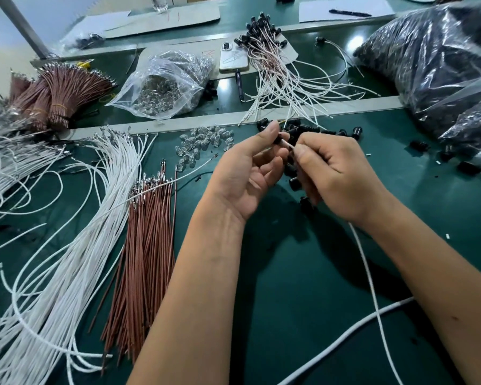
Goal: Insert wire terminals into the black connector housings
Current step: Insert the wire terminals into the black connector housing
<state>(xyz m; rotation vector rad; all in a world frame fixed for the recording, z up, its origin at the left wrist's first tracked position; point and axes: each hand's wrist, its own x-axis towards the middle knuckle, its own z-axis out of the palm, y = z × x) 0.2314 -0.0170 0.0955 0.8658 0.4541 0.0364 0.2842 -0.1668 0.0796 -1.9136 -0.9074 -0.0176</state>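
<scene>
Over the green-matted desk (pixel 303 287) both hands meet just above a scattered heap of small black plastic connector housings (pixel 311 133). The left hand (pixel 245 173) is turned palm up, its thumb and forefinger pinching one small black connector housing (pixel 277 140) at the fingertips, the other fingers loosely curled. The right hand (pixel 336 173) sits just beside it, knuckles up, its thumb and forefinger pinching a thin white wire (pixel 286 143) right at its end. That end meets the held housing between the two hands; whether the terminal is already inside I cannot tell. A white wire (pixel 372 287) trails down from under the right wrist towards the near edge of the desk.

To the left of the left forearm lies a flat bundle of reddish-brown wires with metal terminals (pixel 147 245), and beside that a spread sheaf of long white wires (pixel 75 245). Near the left hand's fingertips sits a small pile of clear glass bulbs (pixel 203 143). Further back lie a clear plastic bag of bulbs (pixel 167 84) and a tangle of finished white leads with black housings (pixel 278 73).
</scene>
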